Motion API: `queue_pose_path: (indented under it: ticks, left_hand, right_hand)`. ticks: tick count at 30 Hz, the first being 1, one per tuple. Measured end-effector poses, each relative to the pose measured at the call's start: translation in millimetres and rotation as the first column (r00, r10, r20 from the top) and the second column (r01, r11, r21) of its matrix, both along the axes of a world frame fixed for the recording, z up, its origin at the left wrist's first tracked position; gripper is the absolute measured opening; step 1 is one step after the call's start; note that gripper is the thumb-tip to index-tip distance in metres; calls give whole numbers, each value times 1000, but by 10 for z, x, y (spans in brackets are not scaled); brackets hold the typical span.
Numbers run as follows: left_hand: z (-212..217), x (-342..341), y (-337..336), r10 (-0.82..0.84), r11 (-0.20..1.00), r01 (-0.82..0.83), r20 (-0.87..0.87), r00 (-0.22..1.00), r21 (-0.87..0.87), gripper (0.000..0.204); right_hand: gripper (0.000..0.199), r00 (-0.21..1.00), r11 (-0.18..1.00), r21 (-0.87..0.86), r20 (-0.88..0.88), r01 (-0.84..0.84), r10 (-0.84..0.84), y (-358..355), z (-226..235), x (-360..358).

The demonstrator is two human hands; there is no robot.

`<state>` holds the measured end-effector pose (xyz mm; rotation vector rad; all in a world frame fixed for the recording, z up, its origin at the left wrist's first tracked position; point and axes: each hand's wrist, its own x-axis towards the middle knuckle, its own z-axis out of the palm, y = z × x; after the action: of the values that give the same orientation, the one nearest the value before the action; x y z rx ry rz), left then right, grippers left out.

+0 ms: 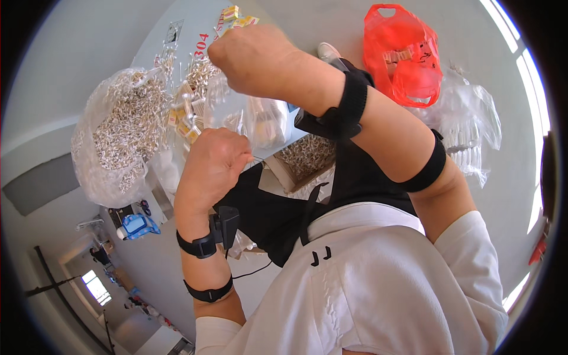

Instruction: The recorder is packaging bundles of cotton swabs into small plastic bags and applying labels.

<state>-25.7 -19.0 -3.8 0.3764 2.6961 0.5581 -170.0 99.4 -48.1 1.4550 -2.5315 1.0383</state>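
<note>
My left hand (214, 163) is closed, with thumb and fingertips pinched together beside the table's near edge. A thin line shows at those fingertips, too fine to name. Farther off and to the right, my right hand (255, 62) is curled into a fist over the table, its fingertips hidden beneath it. Between and beyond the hands lie loose cotton swabs (202, 70) and small swab packs (183, 121) with yellow parts. A clear plastic bag (267, 124) with packs inside sits near the table edge, just right of my left hand.
A big clear bag of cotton swabs (127, 127) bulges at the left. Below the table edge, a cardboard box (282, 173) holds more swabs. A red plastic bag (402, 59) and clear plastic bags (467, 112) lie at the right. A blue device (137, 225) is at lower left.
</note>
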Motion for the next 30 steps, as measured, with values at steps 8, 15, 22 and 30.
queue_pose_path:
  ticks: [8,15,22,30]
  left_hand:
    - [26,163,-80,184,948,-294,-543,819,-122,8]
    - [-224,299,-181,250,928,-373,-734,632,-5,9]
    - [-366,420,-186,409,901,-371,-725,554,224,12]
    - [-377,554,-333,428,903,-279,-640,638,327,10]
  right_hand:
    - [20,980,979,25,6,201,-201,227,103,-25]
    - [4,970,984,-23,-163,178,-180,255,284,219]
    - [14,853,696,497,244,-519,461,-251,96,301]
    - [11,680,379,613,383,-694,626,-639,-209,230]
